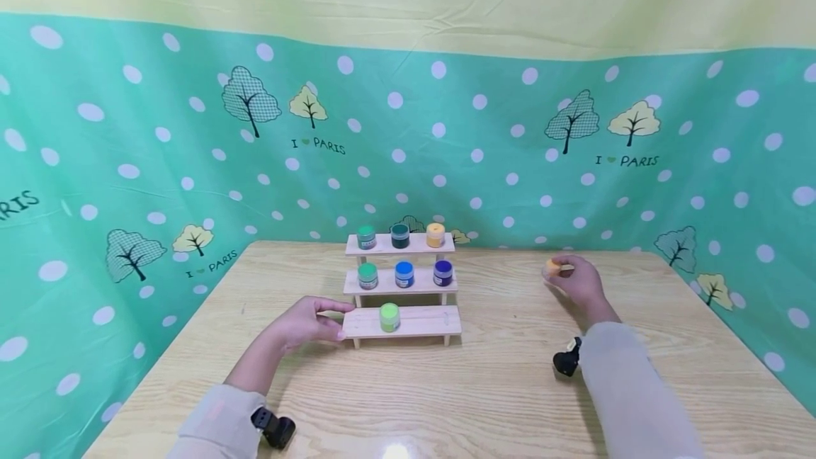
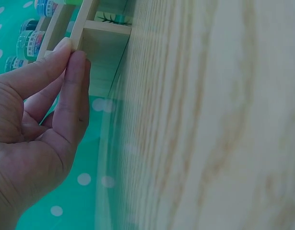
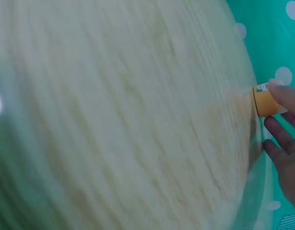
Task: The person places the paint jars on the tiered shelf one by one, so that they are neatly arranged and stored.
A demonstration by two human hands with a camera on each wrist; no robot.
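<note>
A three-tier wooden stand (image 1: 427, 326) with small paint jars stands on the table. My left hand (image 1: 310, 322) pinches the left end of its lowest shelf between thumb and fingers, seen closely in the left wrist view. A light green jar (image 1: 389, 317) sits on that shelf. The middle shelf bears a green jar (image 1: 367, 275), a blue jar (image 1: 404, 274) and a purple jar (image 1: 443, 273). On top are another green jar (image 1: 366, 236), a dark green jar (image 1: 399, 236) and a yellow-orange jar (image 1: 435, 235). Off to the right, my right hand (image 1: 580, 282) grips an orange paint jar (image 3: 265, 101).
The light wood table (image 1: 503, 388) reaches back to a green polka-dot cloth (image 1: 478, 161) that hangs behind and along both sides. A black wrist camera (image 1: 566, 360) sits by the right sleeve, another wrist camera (image 1: 275, 428) by the left.
</note>
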